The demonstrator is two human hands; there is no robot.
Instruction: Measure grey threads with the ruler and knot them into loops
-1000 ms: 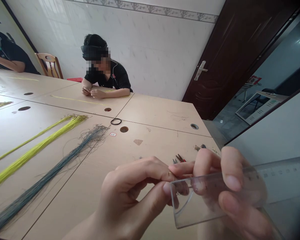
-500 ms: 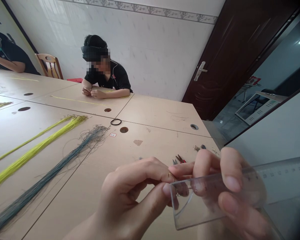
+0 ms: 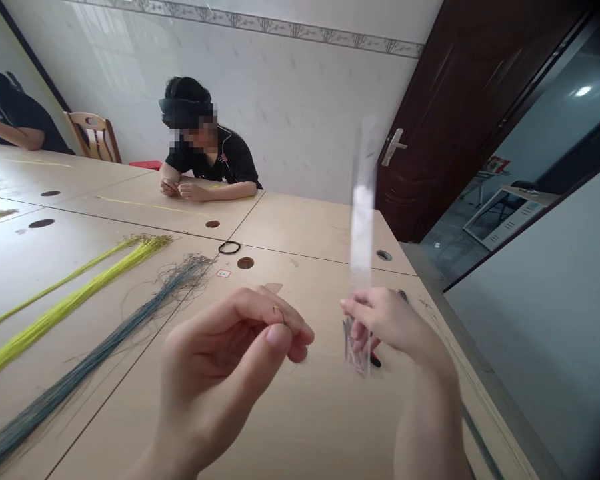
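My left hand (image 3: 225,360) is closed, thumb pressed against the fingers. Pinched between them is a small gold fishing hook (image 3: 279,311), its curved end standing up above the thumb. To the right, my right hand (image 3: 393,327) grips a clear plastic ruler (image 3: 363,233), which is upright and blurred by motion. Below that hand lies a tool with a red and black handle (image 3: 375,361), mostly covered by the hand and ruler.
Bundles of yellow line (image 3: 87,287) and dark green line (image 3: 130,333) lie across the left of the table (image 3: 300,427). A black ring (image 3: 229,248) and a grey tape roll (image 3: 384,255) lie farther back. A co-worker (image 3: 213,157) sits opposite, another person (image 3: 20,120) at far left.
The ruler has left the left fingers; my right hand has carried it away to the right and turned it from nearly level to upright. My left hand has shifted slightly left with the hook.
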